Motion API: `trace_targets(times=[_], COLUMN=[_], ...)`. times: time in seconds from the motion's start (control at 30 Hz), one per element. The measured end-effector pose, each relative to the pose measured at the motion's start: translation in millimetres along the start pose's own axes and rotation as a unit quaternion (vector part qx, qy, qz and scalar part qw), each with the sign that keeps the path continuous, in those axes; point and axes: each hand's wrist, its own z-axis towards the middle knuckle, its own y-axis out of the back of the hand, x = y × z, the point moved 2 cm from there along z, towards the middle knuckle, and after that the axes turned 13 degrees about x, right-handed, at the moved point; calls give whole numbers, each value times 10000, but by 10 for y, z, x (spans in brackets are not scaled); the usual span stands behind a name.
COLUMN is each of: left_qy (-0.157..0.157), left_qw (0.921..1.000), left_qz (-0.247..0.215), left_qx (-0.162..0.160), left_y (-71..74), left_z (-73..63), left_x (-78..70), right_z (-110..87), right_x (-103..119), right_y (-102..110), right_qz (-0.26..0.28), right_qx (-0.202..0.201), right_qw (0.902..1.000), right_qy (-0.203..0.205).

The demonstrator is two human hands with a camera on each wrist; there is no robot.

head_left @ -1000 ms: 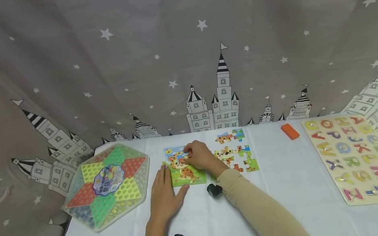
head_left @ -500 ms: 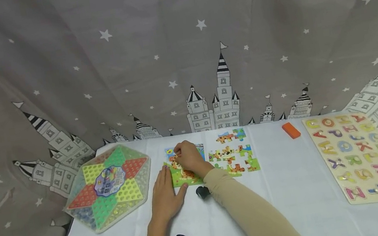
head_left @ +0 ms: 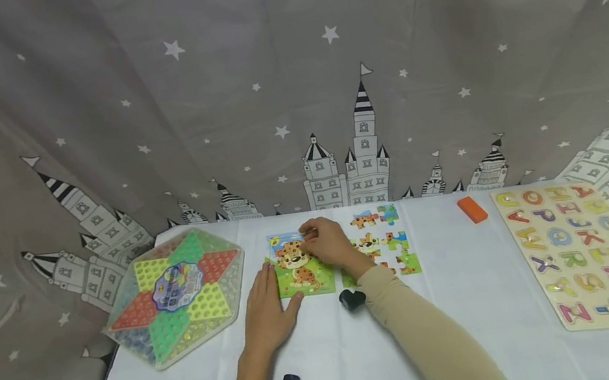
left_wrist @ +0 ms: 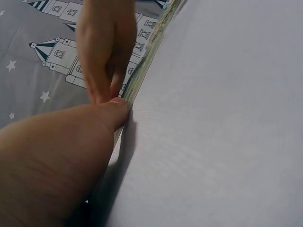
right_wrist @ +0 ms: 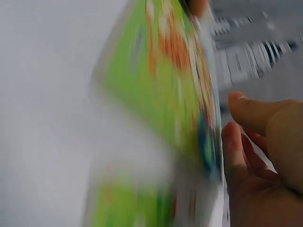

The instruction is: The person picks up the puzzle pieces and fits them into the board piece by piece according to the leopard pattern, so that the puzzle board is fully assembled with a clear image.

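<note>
A leopard jigsaw puzzle with a green and blue picture lies on the white table in the head view. My left hand rests along its left edge, fingers straight, with the thumb at the near edge. In the left wrist view, that thumb meets the rim of the puzzle. My right hand is over the upper right part and hides some of it. The right wrist view shows the right fingertips and thumb apart, with nothing between them. Beside the puzzle, to the right, are several jigsaw pieces, partly behind the right hand.
A hexagonal Chinese checkers board lies at the left. An orange block sits toward the back right, near a wooden alphabet board. Behind the table hangs a grey curtain with stars and castles.
My right hand moved left over the puzzle's upper left, then back right. The leopard's head, covered half a second ago, now shows. My left hand has stayed in place.
</note>
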Motion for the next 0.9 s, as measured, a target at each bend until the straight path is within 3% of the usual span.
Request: trace_targets(times=[0.17, 0.4, 0.53, 0.7, 0.9], left_qy=[66, -16, 1, 159, 498], left_qw=[10000, 10000, 9999, 9997, 9980], left_qz=[0, 39, 72, 164, 370], left_qx=[-24, -50, -96, -125, -116], left_y=[4, -31, -33, -44, -11], left_z=[15, 20, 15, 73, 155], left_x=[-15, -6, -6, -84, -224], right_z=[-231, -433, -415, -374, -342], right_x=[-319, -588, -636, -593, -580], right_y=[483, 1071, 1153, 1171, 1137], right_qz=[-65, -1419, -1815, -2056, -1758], right_qx=[-338, -376, -92, 116, 150], right_qw=[9985, 9860, 9785, 9747, 9787], right_qy=[-436, -793, -971, -871, -1050])
